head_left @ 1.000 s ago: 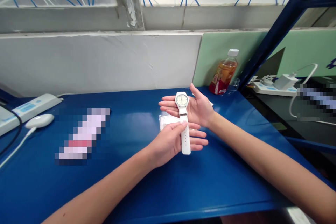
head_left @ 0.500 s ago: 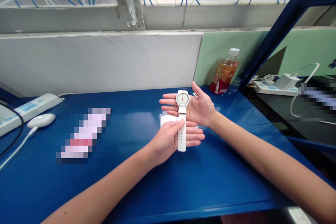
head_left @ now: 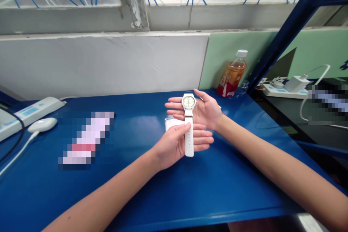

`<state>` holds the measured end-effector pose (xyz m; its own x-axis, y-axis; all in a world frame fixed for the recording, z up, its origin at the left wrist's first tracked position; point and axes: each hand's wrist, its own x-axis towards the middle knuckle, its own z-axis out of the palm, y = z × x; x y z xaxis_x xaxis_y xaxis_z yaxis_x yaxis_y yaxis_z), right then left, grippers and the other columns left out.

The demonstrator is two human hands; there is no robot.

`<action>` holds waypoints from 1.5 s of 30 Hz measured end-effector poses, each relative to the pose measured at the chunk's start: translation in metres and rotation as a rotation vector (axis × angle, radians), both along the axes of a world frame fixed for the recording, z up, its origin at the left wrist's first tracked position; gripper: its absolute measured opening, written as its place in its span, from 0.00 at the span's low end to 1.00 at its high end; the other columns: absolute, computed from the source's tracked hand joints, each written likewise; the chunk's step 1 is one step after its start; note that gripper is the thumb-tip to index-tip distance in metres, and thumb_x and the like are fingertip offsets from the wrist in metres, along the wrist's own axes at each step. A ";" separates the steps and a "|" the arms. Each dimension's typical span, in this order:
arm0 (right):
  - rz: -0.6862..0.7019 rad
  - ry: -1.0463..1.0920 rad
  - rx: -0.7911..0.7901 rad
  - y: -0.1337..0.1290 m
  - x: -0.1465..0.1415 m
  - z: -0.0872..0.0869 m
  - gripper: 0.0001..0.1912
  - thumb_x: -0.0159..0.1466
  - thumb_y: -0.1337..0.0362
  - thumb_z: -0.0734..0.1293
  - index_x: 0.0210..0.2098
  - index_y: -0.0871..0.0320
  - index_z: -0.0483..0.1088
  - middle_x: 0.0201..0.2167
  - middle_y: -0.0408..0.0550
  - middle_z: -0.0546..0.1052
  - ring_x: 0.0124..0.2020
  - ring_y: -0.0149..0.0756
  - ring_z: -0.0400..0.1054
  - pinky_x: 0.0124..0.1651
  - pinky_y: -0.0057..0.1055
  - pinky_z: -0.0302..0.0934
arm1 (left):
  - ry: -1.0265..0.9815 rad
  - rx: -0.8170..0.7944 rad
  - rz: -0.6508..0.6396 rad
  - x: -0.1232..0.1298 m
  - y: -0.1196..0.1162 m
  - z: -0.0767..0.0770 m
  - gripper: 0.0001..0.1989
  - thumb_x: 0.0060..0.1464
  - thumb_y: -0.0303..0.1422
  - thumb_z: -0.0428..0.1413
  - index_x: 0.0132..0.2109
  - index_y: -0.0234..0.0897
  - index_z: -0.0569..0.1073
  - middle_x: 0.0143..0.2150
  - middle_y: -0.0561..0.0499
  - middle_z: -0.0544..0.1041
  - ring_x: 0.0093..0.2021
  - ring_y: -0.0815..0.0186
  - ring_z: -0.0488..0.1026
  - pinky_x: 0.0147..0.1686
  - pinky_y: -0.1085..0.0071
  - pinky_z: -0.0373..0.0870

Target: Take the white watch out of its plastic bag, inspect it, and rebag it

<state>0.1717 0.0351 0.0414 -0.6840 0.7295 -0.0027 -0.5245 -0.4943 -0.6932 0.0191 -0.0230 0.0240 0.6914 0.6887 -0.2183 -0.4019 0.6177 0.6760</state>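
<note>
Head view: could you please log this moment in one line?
white watch: dial up, strap extended | left hand: thumb on strap | right hand: open beneath dial

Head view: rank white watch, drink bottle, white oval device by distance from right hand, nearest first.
1. White watch: right at the right hand, its face over the palm side.
2. Drink bottle: beyond the hand, to its right.
3. White oval device: far left.
</note>
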 end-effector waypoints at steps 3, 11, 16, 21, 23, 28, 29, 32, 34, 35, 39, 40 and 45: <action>-0.002 0.013 -0.011 -0.001 -0.001 0.000 0.33 0.70 0.56 0.42 0.57 0.72 0.65 0.51 0.62 0.77 0.52 0.45 0.73 0.61 0.43 0.59 | 0.000 0.004 -0.001 0.000 0.000 0.000 0.16 0.69 0.31 0.46 0.46 0.25 0.76 0.43 0.35 0.81 0.43 0.56 0.80 0.46 0.60 0.74; -0.143 0.012 -0.085 0.005 0.002 -0.001 0.22 0.73 0.59 0.51 0.44 0.64 0.73 0.27 0.47 0.79 0.33 0.34 0.77 0.39 0.28 0.72 | 0.012 0.069 0.076 0.000 0.001 -0.001 0.13 0.63 0.35 0.57 0.47 0.27 0.76 0.39 0.40 0.80 0.38 0.60 0.79 0.45 0.63 0.73; -0.386 -0.071 -0.011 0.010 -0.001 -0.005 0.12 0.69 0.61 0.64 0.31 0.58 0.72 0.22 0.41 0.77 0.24 0.27 0.74 0.28 0.20 0.69 | 0.051 0.108 0.114 0.001 0.000 -0.002 0.16 0.57 0.34 0.64 0.49 0.29 0.75 0.38 0.42 0.80 0.35 0.63 0.78 0.42 0.66 0.73; -0.243 -0.073 0.043 0.004 -0.004 -0.003 0.15 0.70 0.57 0.62 0.39 0.60 0.75 0.32 0.48 0.81 0.38 0.34 0.77 0.47 0.31 0.71 | 0.063 0.088 0.092 0.002 -0.001 -0.001 0.13 0.62 0.34 0.58 0.48 0.25 0.76 0.39 0.39 0.81 0.35 0.62 0.79 0.43 0.65 0.73; -0.135 -0.061 0.063 0.001 -0.004 -0.001 0.16 0.71 0.60 0.58 0.46 0.61 0.74 0.39 0.51 0.82 0.44 0.37 0.76 0.55 0.37 0.67 | 0.076 0.090 0.090 0.002 -0.001 0.000 0.13 0.63 0.34 0.57 0.47 0.25 0.76 0.40 0.38 0.81 0.36 0.61 0.80 0.43 0.64 0.73; -0.034 -0.065 0.061 -0.002 -0.003 0.005 0.19 0.71 0.68 0.53 0.52 0.64 0.71 0.47 0.54 0.80 0.49 0.37 0.75 0.59 0.39 0.63 | 0.065 0.083 0.048 0.004 -0.005 -0.001 0.12 0.65 0.33 0.55 0.45 0.26 0.76 0.41 0.36 0.82 0.40 0.56 0.81 0.45 0.60 0.74; -0.030 -0.072 0.053 -0.001 -0.003 0.005 0.19 0.72 0.68 0.52 0.52 0.64 0.71 0.47 0.54 0.80 0.48 0.38 0.76 0.57 0.38 0.65 | 0.054 0.088 0.033 0.004 -0.005 -0.002 0.12 0.65 0.33 0.55 0.45 0.26 0.76 0.42 0.35 0.81 0.42 0.55 0.81 0.46 0.60 0.73; -0.027 -0.085 0.023 0.002 -0.002 0.001 0.21 0.75 0.64 0.48 0.53 0.65 0.69 0.44 0.54 0.81 0.42 0.38 0.78 0.48 0.34 0.71 | 0.020 0.116 0.003 0.004 -0.005 -0.004 0.13 0.65 0.33 0.54 0.47 0.25 0.77 0.44 0.34 0.81 0.45 0.53 0.80 0.48 0.58 0.73; -0.017 -0.081 0.007 0.004 -0.001 -0.002 0.23 0.75 0.61 0.47 0.53 0.65 0.68 0.41 0.54 0.81 0.38 0.37 0.79 0.43 0.32 0.73 | -0.004 0.126 -0.012 0.003 -0.005 -0.004 0.13 0.65 0.33 0.54 0.48 0.25 0.76 0.46 0.33 0.80 0.47 0.52 0.79 0.50 0.57 0.72; -0.009 -0.077 0.002 0.004 -0.001 -0.003 0.24 0.76 0.59 0.47 0.53 0.65 0.67 0.41 0.55 0.81 0.37 0.36 0.79 0.41 0.31 0.74 | -0.014 0.127 -0.018 0.003 -0.005 -0.005 0.13 0.65 0.33 0.55 0.48 0.25 0.76 0.46 0.33 0.80 0.48 0.51 0.79 0.50 0.57 0.72; 0.005 -0.067 -0.018 0.005 -0.001 -0.004 0.28 0.75 0.57 0.45 0.52 0.67 0.68 0.40 0.57 0.81 0.37 0.37 0.79 0.39 0.30 0.74 | -0.027 0.111 -0.031 0.002 -0.004 -0.005 0.13 0.64 0.32 0.56 0.49 0.25 0.76 0.48 0.32 0.80 0.51 0.49 0.77 0.54 0.53 0.69; 0.001 -0.069 -0.026 0.005 -0.001 -0.003 0.29 0.75 0.56 0.44 0.52 0.68 0.68 0.41 0.58 0.81 0.38 0.37 0.79 0.40 0.30 0.74 | -0.024 0.104 -0.031 0.002 -0.004 -0.005 0.12 0.64 0.32 0.56 0.49 0.25 0.76 0.48 0.32 0.79 0.52 0.49 0.77 0.55 0.53 0.68; -0.050 -0.053 -0.046 0.002 -0.002 0.005 0.35 0.74 0.51 0.43 0.52 0.71 0.69 0.47 0.64 0.79 0.45 0.41 0.77 0.53 0.37 0.69 | -0.007 0.085 -0.009 0.000 -0.002 -0.003 0.12 0.64 0.30 0.56 0.49 0.24 0.76 0.48 0.31 0.80 0.51 0.49 0.77 0.55 0.53 0.68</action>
